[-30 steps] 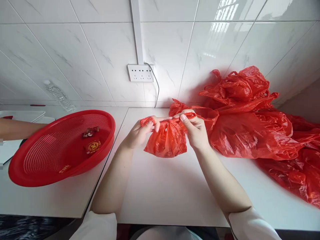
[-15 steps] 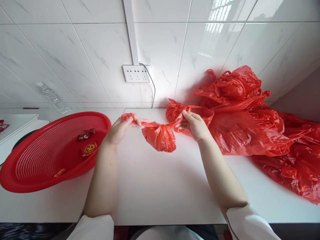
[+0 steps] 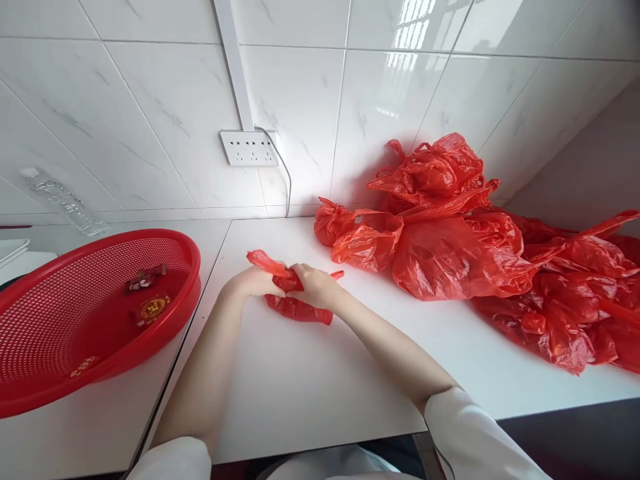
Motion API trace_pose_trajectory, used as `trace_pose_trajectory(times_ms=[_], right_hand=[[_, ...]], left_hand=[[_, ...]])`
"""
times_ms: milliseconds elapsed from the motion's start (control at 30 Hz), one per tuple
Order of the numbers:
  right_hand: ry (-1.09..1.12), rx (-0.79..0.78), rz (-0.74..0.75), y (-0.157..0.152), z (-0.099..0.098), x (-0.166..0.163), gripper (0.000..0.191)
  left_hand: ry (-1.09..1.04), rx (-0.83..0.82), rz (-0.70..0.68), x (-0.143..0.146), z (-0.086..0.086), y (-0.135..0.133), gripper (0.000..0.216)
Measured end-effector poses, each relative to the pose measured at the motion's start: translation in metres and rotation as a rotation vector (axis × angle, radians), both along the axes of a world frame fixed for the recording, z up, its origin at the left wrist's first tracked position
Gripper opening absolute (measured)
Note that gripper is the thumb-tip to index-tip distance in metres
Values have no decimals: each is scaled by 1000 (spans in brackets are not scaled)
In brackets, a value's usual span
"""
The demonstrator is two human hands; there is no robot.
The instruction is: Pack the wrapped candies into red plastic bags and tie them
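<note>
Red plastic bag (image 3: pixel 299 311), small and scrunched, lies on the white counter (image 3: pixel 325 380) at its middle, pressed under both hands. The left hand (image 3: pixel 253 283) has its fingers curled tight round one twisted handle, whose end sticks up and to the left past the knuckles. The right hand (image 3: pixel 314 288) is touching the left, fingers closed over the top of the same bag; a short red tip of the other handle pokes out on its right side. The body of the bag shows just near of the two hands, flat against the counter.

To the right and farther back, a heap of red bags (image 3: pixel 450 250) is piled against the tiled wall and spreads along the counter to the right edge, well apart from the hands. On the left, a red mesh basket (image 3: pixel 60 313) sits tilted on a neighbouring white surface, with a few small red packets (image 3: pixel 150 308) inside. A white socket strip (image 3: pixel 249 147) is on the wall behind, a cable (image 3: pixel 286 183) hanging from it, and a clear bottle (image 3: pixel 65 200) lies at the far left.
</note>
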State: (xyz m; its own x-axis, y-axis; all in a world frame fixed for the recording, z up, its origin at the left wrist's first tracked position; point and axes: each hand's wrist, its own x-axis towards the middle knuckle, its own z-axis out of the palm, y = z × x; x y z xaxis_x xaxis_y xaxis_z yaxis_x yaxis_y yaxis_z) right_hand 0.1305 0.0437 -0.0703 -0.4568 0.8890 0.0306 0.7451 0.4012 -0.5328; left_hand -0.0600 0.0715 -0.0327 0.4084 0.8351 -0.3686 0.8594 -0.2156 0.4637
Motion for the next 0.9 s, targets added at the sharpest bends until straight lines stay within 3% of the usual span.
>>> trace_pose_trajectory(times_ms=[100, 233, 333, 433, 533, 667, 733, 800, 900], right_hand=[[-62, -32, 41, 4, -14, -6, 15], [-59, -75, 121, 9, -13, -3, 19], [-63, -108, 145, 13, 1, 9, 19], [-2, -96, 88, 10, 31, 43, 20], [222, 136, -148, -5, 71, 107, 43], [442, 413, -686, -21, 113, 228, 36], [446, 668, -961, -16, 123, 294, 30], [333, 883, -1084, -3, 127, 355, 26], [201, 785, -1231, 19, 121, 418, 24]], left_hand=[[63, -13, 20, 10, -10, 5, 17], [76, -29, 33, 18, -17, 9, 19], [43, -42, 15, 24, -12, 7, 22], [-79, -16, -46, 23, 4, 0, 31], [-253, 66, -63, 12, 24, -7, 49], [-209, 85, 25, -6, 41, -16, 50], [-172, 61, 9, -11, 47, -21, 49], [-164, 59, -24, -11, 56, -30, 46], [-194, 158, -63, -8, 76, -53, 37]])
